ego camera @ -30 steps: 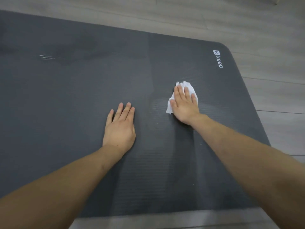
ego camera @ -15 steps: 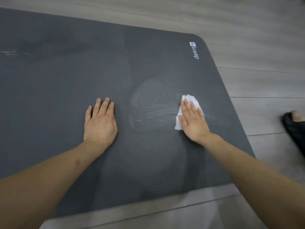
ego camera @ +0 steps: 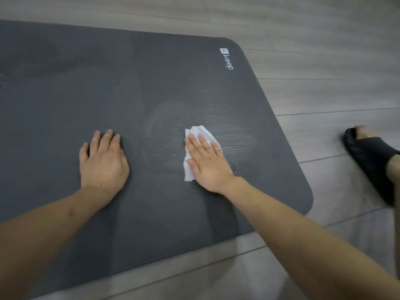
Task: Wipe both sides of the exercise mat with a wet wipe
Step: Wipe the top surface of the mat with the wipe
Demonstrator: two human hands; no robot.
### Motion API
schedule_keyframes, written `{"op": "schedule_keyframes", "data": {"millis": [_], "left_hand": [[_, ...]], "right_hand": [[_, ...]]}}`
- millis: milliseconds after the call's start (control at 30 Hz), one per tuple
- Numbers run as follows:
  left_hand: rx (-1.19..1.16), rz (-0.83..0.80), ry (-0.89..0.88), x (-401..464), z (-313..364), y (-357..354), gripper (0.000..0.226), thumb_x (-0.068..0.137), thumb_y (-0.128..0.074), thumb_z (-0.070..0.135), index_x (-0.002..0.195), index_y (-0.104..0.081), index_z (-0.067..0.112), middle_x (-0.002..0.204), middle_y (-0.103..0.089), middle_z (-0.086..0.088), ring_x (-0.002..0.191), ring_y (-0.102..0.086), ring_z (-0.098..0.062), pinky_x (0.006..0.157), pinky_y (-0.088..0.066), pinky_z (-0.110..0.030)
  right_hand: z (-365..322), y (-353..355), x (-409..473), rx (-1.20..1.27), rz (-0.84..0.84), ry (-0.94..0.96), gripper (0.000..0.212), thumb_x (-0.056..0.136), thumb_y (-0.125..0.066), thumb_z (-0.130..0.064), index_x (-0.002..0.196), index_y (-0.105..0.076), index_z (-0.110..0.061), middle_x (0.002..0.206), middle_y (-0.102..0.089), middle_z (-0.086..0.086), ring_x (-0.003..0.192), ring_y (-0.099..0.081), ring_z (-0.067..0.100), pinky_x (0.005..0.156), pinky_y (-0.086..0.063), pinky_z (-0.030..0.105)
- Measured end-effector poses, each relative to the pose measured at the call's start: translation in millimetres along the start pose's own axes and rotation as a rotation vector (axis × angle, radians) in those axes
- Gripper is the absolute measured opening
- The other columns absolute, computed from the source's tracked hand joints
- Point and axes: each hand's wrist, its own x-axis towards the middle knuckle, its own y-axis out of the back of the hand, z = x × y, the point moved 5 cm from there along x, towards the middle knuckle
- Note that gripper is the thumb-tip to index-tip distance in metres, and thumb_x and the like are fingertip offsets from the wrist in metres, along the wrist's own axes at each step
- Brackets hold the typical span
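A dark grey ribbed exercise mat (ego camera: 151,72) lies flat on the floor, with a white "keep" logo (ego camera: 227,59) near its far right corner. My right hand (ego camera: 207,161) presses a crumpled white wet wipe (ego camera: 200,134) flat against the mat with straight fingers; part of the wipe is hidden under the palm. Damp streaks shine on the mat around and to the left of the wipe. My left hand (ego camera: 104,161) rests flat on the mat, fingers straight, about a hand's width left of the wet patch.
Grey wood-plank floor (ego camera: 313,50) surrounds the mat. A foot in a black slipper (ego camera: 372,161) stands on the floor just right of the mat's near right corner. The mat's near edge runs diagonally below my forearms.
My right hand has slid the wipe across the mat, first to the right and toward me, then slightly left, leaving a wet patch. The left hand stays flat. The slippered foot has come into view.
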Motion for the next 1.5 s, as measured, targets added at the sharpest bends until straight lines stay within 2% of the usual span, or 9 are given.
{"op": "schedule_keyframes", "data": {"millis": [167, 267, 333, 467, 567, 700, 833, 1233, 1500], "left_hand": [[-0.047, -0.012, -0.045, -7.9, 19.9, -1.1, 0.049, 0.104, -0.04, 0.021, 0.151, -0.046, 0.008, 0.162, -0.039, -0.007, 0.155, -0.025, -0.026, 0.123, -0.018, -0.053], [-0.029, -0.027, -0.079, -15.5, 24.9, -12.9, 0.05, 0.106, -0.038, 0.023, 0.154, -0.041, 0.009, 0.164, -0.035, -0.005, 0.156, -0.02, -0.024, 0.125, -0.014, -0.055], [-0.028, -0.028, -0.076, -14.9, 28.6, -14.7, 0.053, 0.106, -0.037, 0.025, 0.156, -0.037, 0.008, 0.165, -0.033, -0.006, 0.157, -0.018, -0.025, 0.125, -0.012, -0.056], [-0.012, -0.027, -0.055, -15.4, 28.7, -14.4, 0.056, 0.106, -0.036, 0.026, 0.158, -0.032, 0.005, 0.165, -0.032, -0.009, 0.157, -0.018, -0.026, 0.125, -0.011, -0.056], [-0.01, -0.023, -0.066, -15.9, 28.0, -15.6, 0.055, 0.106, -0.038, 0.025, 0.157, -0.033, 0.004, 0.164, -0.033, -0.01, 0.156, -0.019, -0.026, 0.125, -0.012, -0.056], [-0.013, -0.02, -0.075, -15.1, 26.6, -14.4, 0.055, 0.106, -0.039, 0.025, 0.156, -0.034, 0.004, 0.164, -0.034, -0.01, 0.156, -0.021, -0.027, 0.124, -0.014, -0.057], [-0.012, -0.01, -0.088, -16.4, 27.0, -15.6, 0.054, 0.105, -0.041, 0.024, 0.155, -0.036, 0.004, 0.163, -0.036, -0.011, 0.155, -0.022, -0.029, 0.123, -0.014, -0.058], [-0.036, -0.005, -0.083, -17.1, 25.5, -15.7, 0.055, 0.105, -0.042, 0.022, 0.156, -0.034, 0.004, 0.163, -0.036, -0.011, 0.155, -0.022, -0.028, 0.124, -0.014, -0.058], [-0.064, -0.02, -0.077, -16.4, 29.5, -13.3, 0.056, 0.106, -0.036, 0.025, 0.158, -0.029, 0.009, 0.165, -0.031, -0.008, 0.157, -0.016, -0.027, 0.125, -0.008, -0.058]], "right_hand": [[180.0, 26.2, -42.9, 0.022, 0.026, -0.518, 0.063, 0.107, -0.01, -0.046, 0.162, 0.01, -0.025, 0.171, 0.011, -0.005, 0.158, 0.009, 0.017, 0.127, 0.0, 0.048], [186.2, 30.2, -46.3, 0.059, 0.038, -0.655, 0.063, 0.107, -0.013, -0.042, 0.163, 0.007, -0.022, 0.171, 0.012, -0.004, 0.157, 0.012, 0.018, 0.127, 0.004, 0.048], [145.7, 24.4, -34.5, 0.047, 0.05, -0.612, 0.064, 0.106, -0.013, -0.042, 0.163, 0.004, -0.018, 0.171, 0.012, -0.002, 0.157, 0.011, 0.024, 0.126, 0.005, 0.049], [10.7, -0.7, -10.9, 0.025, -0.014, -0.132, 0.063, 0.108, -0.014, -0.043, 0.164, 0.005, -0.021, 0.17, 0.017, -0.007, 0.155, 0.022, 0.018, 0.125, 0.014, 0.046], [4.8, -0.1, -7.1, 0.024, -0.045, 0.051, 0.062, 0.107, -0.008, -0.047, 0.163, 0.008, -0.026, 0.17, 0.016, -0.012, 0.154, 0.022, 0.011, 0.124, 0.017, 0.041], [136.0, 25.6, -2.8, 0.009, 0.083, -0.309, 0.073, 0.098, -0.001, -0.052, 0.164, 0.004, -0.02, 0.172, 0.006, 0.002, 0.158, 0.004, 0.022, 0.127, 0.0, 0.045], [234.1, 37.4, -42.9, 0.098, 0.056, -0.606, 0.065, 0.107, -0.013, -0.043, 0.163, 0.006, -0.017, 0.171, 0.012, 0.0, 0.158, 0.009, 0.021, 0.128, -0.002, 0.046], [204.5, 32.3, 2.1, 0.099, 0.041, -0.584, 0.064, 0.107, -0.014, -0.04, 0.163, 0.005, -0.014, 0.171, 0.014, 0.001, 0.157, 0.013, 0.018, 0.127, 0.005, 0.044], [144.3, 5.7, -89.3, 0.101, 0.018, -0.555, 0.066, 0.106, -0.012, -0.042, 0.163, 0.01, -0.015, 0.17, 0.017, -0.001, 0.156, 0.017, 0.015, 0.127, 0.008, 0.041]]}}
